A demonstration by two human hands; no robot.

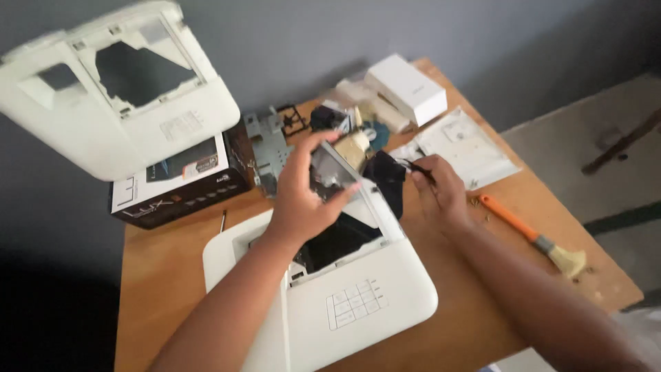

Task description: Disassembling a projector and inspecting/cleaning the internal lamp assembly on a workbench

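My left hand (299,196) closes its grip on the glassy lamp module (332,173), lifted above the white projector casing (358,296) — its long axis running 7 to 1 o'clock. My right hand (441,193), at 3 o'clock, pinches a thin black tool (416,167) — near the module's edge.

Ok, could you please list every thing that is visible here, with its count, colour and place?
device housing: 1, white, opened, table front
detached cover: 1, white, on the dark box, back left
box: 1, dark with white top, back left
small box: 1, white, back right
brush: 1, orange handle, right edge
metal bracket: 1, grey, table middle
table: 1, wooden
left hand: holds a clear module above the housing
right hand: pinches a thin dark tool
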